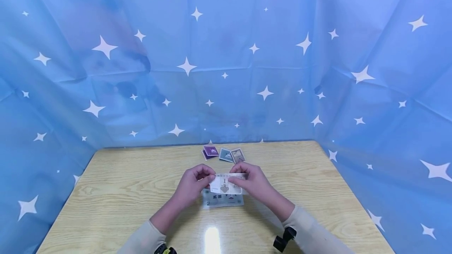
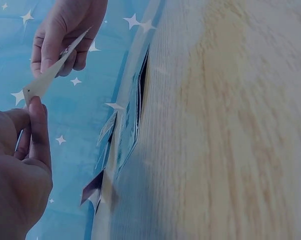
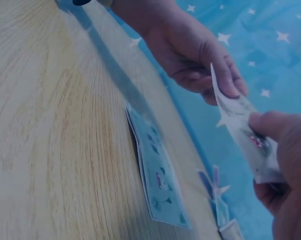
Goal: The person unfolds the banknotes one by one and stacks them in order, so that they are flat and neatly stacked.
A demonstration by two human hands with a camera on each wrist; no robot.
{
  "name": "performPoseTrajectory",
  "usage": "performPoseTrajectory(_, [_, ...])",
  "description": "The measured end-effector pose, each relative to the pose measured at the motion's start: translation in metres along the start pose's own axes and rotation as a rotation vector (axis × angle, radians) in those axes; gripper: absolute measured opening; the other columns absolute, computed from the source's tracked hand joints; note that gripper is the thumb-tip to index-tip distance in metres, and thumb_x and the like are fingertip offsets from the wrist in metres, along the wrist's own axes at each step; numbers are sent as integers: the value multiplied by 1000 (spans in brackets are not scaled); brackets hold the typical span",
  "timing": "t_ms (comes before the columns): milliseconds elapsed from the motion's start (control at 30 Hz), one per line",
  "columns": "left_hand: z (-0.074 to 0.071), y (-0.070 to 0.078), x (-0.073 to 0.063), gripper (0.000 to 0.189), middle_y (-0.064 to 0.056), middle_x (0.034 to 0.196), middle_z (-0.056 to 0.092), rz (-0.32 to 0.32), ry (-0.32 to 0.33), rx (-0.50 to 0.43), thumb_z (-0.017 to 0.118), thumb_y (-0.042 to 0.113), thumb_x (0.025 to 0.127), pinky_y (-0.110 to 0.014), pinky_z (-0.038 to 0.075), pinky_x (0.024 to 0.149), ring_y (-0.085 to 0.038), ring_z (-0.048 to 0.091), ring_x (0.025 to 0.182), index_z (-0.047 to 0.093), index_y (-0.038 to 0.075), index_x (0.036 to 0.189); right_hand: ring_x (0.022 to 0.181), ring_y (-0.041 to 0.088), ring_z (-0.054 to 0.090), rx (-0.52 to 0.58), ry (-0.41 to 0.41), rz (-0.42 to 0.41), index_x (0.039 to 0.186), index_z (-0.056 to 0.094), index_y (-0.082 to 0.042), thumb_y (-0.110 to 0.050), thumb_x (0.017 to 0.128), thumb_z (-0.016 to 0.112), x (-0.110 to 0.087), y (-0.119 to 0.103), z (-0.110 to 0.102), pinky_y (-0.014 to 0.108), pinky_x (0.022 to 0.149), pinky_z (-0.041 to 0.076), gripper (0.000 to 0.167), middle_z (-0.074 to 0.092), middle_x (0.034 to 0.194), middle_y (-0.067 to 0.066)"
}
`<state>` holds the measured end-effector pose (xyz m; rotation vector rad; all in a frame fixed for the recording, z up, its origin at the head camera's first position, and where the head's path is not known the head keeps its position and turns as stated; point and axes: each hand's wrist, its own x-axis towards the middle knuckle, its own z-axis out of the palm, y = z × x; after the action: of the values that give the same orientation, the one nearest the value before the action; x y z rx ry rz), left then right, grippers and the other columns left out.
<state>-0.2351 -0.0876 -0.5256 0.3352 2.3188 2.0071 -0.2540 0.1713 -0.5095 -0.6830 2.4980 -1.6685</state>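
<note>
A pale play banknote (image 1: 224, 185) printed with a "1" is held up off the table between both hands. My left hand (image 1: 192, 185) pinches its left end between thumb and fingers; my right hand (image 1: 256, 183) pinches the right end. In the right wrist view the note (image 3: 240, 125) bows slightly, with a dark and red print on it. Below and just in front of the hands lies a stack of light blue-green notes (image 1: 223, 201) marked "2". From the side, the stack (image 3: 158, 175) shows several layers, its edges lifted a little off the wood.
Toward the table's far edge lie folded purple notes (image 1: 210, 151), a folded blue-grey note (image 1: 226, 155) and a folded brownish note (image 1: 238, 155). The wood-grain table (image 1: 134, 175) meets a blue star-patterned curtain (image 1: 226, 101) behind. Dark bands (image 1: 284, 239) sit at the wrists.
</note>
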Motion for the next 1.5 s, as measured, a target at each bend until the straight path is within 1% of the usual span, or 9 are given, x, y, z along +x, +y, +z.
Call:
performPoseTrajectory(100, [-1, -1, 0, 6, -7, 102, 75, -4, 9, -2, 73, 2, 105, -29, 64, 74, -22, 69, 89, 76, 6, 108, 110, 20, 68, -7, 15, 41, 110, 80, -18, -13, 98, 85, -2, -2, -2, 29, 91, 57, 14, 78, 116, 0])
performPoseTrajectory(233, [-4, -2, -1, 6, -7, 102, 75, -8, 26, -9, 73, 1, 104, -29, 64, 74, -21, 70, 90, 76, 5, 108, 100, 21, 66, -19, 31, 78, 113, 81, -21, -15, 100, 85, -5, -2, -7, 27, 80, 55, 15, 77, 118, -3])
performPoseTrajectory(300, [-6, -4, 0, 6, -8, 102, 75, -9, 29, -15, 73, 0, 104, -29, 65, 75, -21, 70, 90, 76, 5, 108, 89, 22, 63, -15, 32, 84, 114, 82, -19, -15, 100, 84, -5, -2, -9, 26, 72, 52, 15, 77, 113, 0])
performPoseTrajectory(367, [-7, -5, -1, 6, -8, 103, 75, -8, 28, -21, 73, 1, 104, -29, 65, 75, -21, 70, 91, 75, 4, 109, 80, 20, 58, -16, 32, 83, 117, 82, -16, -15, 100, 84, -6, -1, -11, 24, 66, 47, 17, 76, 102, 3])
performPoseTrajectory(533, [-11, -6, -1, 8, -8, 104, 75, -12, 16, -24, 74, 2, 104, -30, 65, 77, -23, 70, 93, 76, 4, 111, 72, 15, 51, -12, 34, 80, 122, 80, -6, -14, 101, 83, -6, 2, -13, 23, 63, 41, 23, 67, 82, 8])
performPoseTrajectory(833, [-18, -6, -2, 13, -7, 105, 76, -2, 6, 16, 73, 1, 105, -33, 66, 77, -23, 71, 92, 78, 6, 116, 74, 16, 55, -2, 34, 61, 121, 82, -11, -12, 101, 82, -10, 2, -16, 24, 63, 45, 20, 68, 85, 4])
performPoseTrajectory(1033, [-21, -7, -4, 14, -6, 103, 75, 24, -31, 69, 74, 3, 104, -39, 66, 77, -20, 70, 87, 79, 7, 117, 73, 15, 56, -10, 25, 74, 122, 81, -6, -13, 101, 82, -11, 4, -17, 24, 62, 45, 22, 67, 83, 5])
performPoseTrajectory(1267, [-25, -6, -5, 18, -1, 101, 76, 54, -111, 198, 78, 6, 103, -28, 59, 72, -17, 68, 88, 82, 14, 119, 73, 14, 57, -21, 17, 88, 122, 81, -6, -11, 101, 81, -14, 8, -16, 23, 62, 46, 21, 70, 85, 3])
performPoseTrajectory(1500, [-27, -10, -4, 21, 4, 108, 77, 48, -161, 281, 77, 6, 103, -29, 60, 74, -18, 69, 92, 83, 18, 119, 73, 12, 57, -57, -8, 82, 121, 81, -4, -8, 100, 82, -17, 14, -11, 21, 62, 45, 21, 69, 84, 0])
